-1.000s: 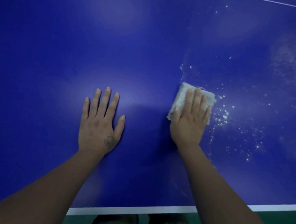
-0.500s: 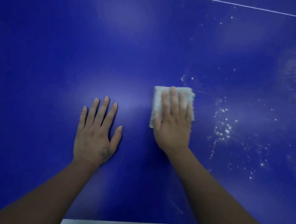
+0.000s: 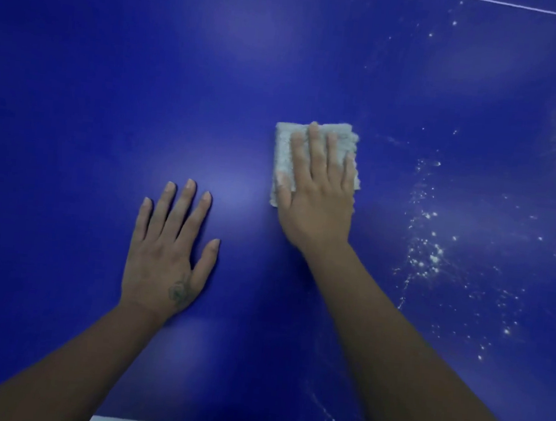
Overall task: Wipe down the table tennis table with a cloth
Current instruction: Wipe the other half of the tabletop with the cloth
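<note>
right hand (image 3: 318, 200) pressed flat on cloth (image 3: 283, 156), no grip | left hand (image 3: 167, 250) spread, empty | table (image 3: 77, 89) clean-looking left | white specks (image 3: 432, 252) remained right

The blue table (image 3: 113, 75) is lying flat and bare over its whole left and far part, so a hand is finding free passage there in every direction. Two things are occupying the middle: the left hand (image 3: 170, 254), which is resting flat with its fingers spread, and the right hand (image 3: 318, 200), which is pressing flat on the folded cloth (image 3: 284, 150). A strip of bare surface is separating them. To the right of the cloth, white powder specks (image 3: 428, 252) are lying scattered on the surface; they are low and are not blocking any passage. Both forearms are crossing the near part of the table.
</note>
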`<state>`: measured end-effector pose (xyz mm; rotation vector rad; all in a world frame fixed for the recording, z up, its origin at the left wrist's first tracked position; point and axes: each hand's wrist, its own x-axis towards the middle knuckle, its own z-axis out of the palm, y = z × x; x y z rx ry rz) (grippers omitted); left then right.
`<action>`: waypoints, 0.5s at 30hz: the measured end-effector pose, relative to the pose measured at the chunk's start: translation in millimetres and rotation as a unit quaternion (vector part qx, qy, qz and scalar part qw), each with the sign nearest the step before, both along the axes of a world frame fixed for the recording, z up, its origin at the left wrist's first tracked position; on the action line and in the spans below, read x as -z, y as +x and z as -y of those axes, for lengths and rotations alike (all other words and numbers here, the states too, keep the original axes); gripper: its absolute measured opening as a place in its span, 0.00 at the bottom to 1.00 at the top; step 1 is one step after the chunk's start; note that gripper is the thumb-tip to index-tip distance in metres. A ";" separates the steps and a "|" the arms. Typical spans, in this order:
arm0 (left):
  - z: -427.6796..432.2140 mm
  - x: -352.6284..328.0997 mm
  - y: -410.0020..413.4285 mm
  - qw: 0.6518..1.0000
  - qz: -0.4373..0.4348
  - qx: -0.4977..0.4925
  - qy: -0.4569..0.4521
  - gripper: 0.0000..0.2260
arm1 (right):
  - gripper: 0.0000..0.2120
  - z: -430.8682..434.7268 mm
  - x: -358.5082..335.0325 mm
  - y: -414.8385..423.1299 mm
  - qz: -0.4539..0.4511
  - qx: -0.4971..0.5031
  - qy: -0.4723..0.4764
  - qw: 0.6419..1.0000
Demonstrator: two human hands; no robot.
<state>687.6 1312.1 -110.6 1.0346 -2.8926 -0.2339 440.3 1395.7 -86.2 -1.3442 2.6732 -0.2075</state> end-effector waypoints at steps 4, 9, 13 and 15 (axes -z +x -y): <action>-1.4 -10.6 -6.7 1.000 0.009 0.003 0.005 0.32 | 0.29 -10.2 4.2 -56.7 -0.051 0.028 -0.006 0.998; 22.5 -22.5 -76.1 1.000 -0.019 0.002 0.009 0.32 | 0.31 7.1 0.5 -77.9 -0.034 0.152 0.017 0.988; 42.3 -23.3 -151.3 0.999 -0.044 -0.012 0.015 0.31 | 0.30 25.7 1.5 -62.6 -0.028 -0.035 -0.005 0.999; 43.8 -17.4 -166.6 1.000 -0.028 -0.002 0.007 0.31 | 0.29 23.8 3.4 -89.8 -0.035 -0.021 -0.003 0.999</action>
